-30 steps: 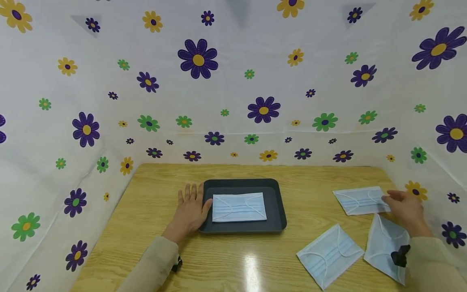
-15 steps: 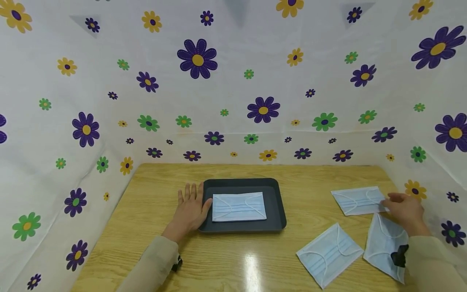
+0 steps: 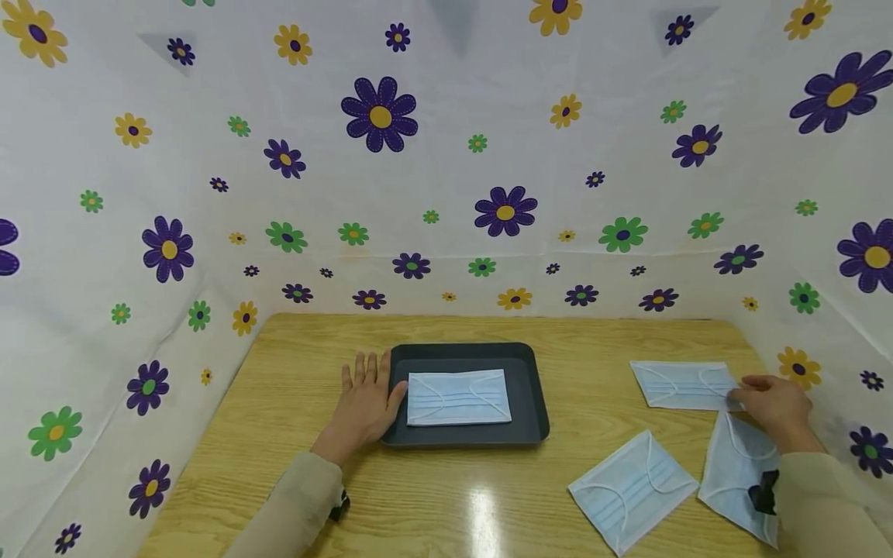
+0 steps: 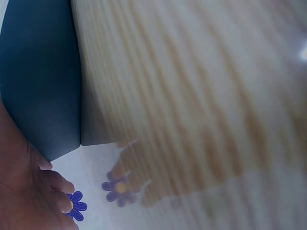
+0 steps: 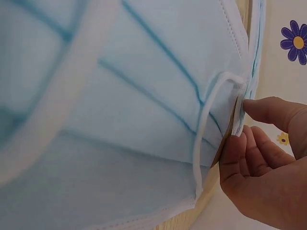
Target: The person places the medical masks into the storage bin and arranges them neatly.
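R hand (image 3: 777,404), well to R of tray: thumb & fingertips pinch the R end of a pale-blue face mask, the held mask (image 3: 680,386), which is well to R of tray, approx. level w/ it. L hand (image 3: 366,403): fingers straight & spread, at L side of the dark tray (image 3: 525,403), thumb at its rim. Both arms in beige sleeves (image 3: 296,496), w/ a black device (image 3: 763,492) showing at R wrist.

Inside tray: mask w/ white ear loops (image 3: 458,397), lying flat, long sides approx. parallel to tray's. Two more masks to R of tray & nearer the viewer: a slanted mask (image 3: 633,492), and, farther R, a third mask (image 3: 732,473), partly hidden by R arm. Under tray: wood-grain tabletop (image 3: 418,496), shiny in front. Behind & either side of tray: white cloth (image 3: 446,174) w/ purple, yellow & green flowers.
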Available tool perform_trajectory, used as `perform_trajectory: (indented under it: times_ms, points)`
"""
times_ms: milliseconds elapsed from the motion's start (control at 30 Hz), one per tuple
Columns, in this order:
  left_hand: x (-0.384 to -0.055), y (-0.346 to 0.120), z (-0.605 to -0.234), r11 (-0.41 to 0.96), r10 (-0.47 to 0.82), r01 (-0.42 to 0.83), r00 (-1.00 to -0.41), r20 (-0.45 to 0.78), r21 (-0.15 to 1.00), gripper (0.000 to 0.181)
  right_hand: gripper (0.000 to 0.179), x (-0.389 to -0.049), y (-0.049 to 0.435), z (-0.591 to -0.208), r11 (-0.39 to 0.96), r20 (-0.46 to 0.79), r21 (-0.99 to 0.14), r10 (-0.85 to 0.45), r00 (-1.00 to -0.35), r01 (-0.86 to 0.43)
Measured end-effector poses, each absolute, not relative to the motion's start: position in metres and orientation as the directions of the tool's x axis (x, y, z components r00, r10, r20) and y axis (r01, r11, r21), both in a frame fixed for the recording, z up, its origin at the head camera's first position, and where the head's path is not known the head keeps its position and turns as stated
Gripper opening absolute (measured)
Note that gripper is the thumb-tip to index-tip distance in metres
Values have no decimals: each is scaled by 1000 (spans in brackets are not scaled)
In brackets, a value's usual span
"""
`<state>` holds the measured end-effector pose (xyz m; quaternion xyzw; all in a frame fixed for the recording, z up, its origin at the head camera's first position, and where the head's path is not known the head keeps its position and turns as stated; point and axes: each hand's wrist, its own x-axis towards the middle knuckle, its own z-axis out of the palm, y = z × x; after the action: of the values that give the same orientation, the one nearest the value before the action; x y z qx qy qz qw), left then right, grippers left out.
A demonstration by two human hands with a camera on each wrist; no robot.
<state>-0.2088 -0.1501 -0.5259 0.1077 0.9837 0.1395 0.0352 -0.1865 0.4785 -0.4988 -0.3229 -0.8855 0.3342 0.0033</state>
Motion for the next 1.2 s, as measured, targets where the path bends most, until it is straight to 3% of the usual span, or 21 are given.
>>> perform_trajectory:
  times_ms: [600,833,1033,1100,1200]
  points:
    - [-210,-151,-530,933,222,206,-975,-20,294,77,62,-186,472,-491,476,-279,-647,580,-765,596]
    - [-209,-151,-529,931,221,204,-975,-26,302,77,77,-192,476,-488,361,-387,-692,546,-743,626]
    - [-210,-150,-528,931,224,207,-974,-25,300,77,84,-193,478,-486,173,-489,-749,506,-711,639]
    - [-210,-150,-528,931,226,209,-974,-25,299,77,76,-193,480,-486,129,-498,-768,494,-713,627]
    - [-210,-150,-528,930,228,210,-973,-27,302,77,40,-192,483,-486,79,-498,-800,464,-732,594]
